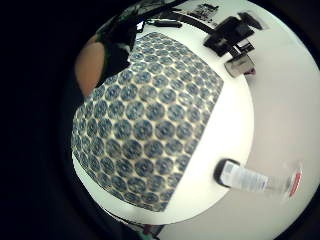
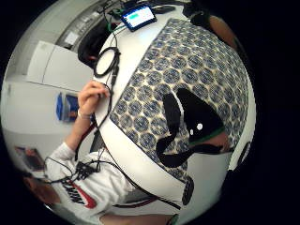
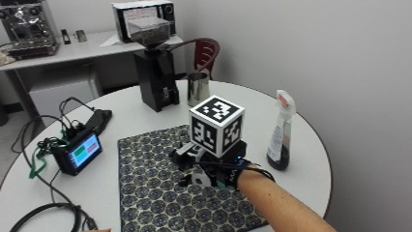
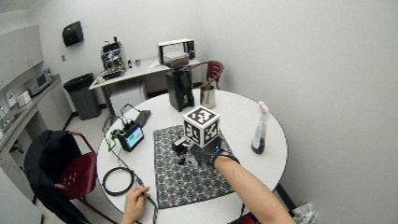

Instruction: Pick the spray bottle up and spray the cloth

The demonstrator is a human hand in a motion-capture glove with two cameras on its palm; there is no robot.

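Observation:
A blue and beige patterned cloth (image 3: 161, 198) lies flat on the round white table (image 3: 302, 159). My gloved right hand (image 3: 215, 175) hovers over the middle of the cloth, and its black fingers (image 2: 197, 119) hang relaxed above the pattern with nothing in them. The spray bottle (image 3: 281, 133), clear with dark liquid and a white trigger head, stands upright on the bare table to the right of the cloth, about a hand's width from my hand. The little finger side palm view shows the cloth (image 1: 145, 125) below and the bottle (image 1: 255, 179) beside it near the table's edge.
A black coffee grinder (image 3: 154, 67) and a metal cup (image 3: 198, 88) stand at the back of the table. A small screen device (image 3: 79, 152) and a coiled cable (image 3: 38, 217) lie left of the cloth. The bare left hand (image 4: 135, 196) rests at the near edge.

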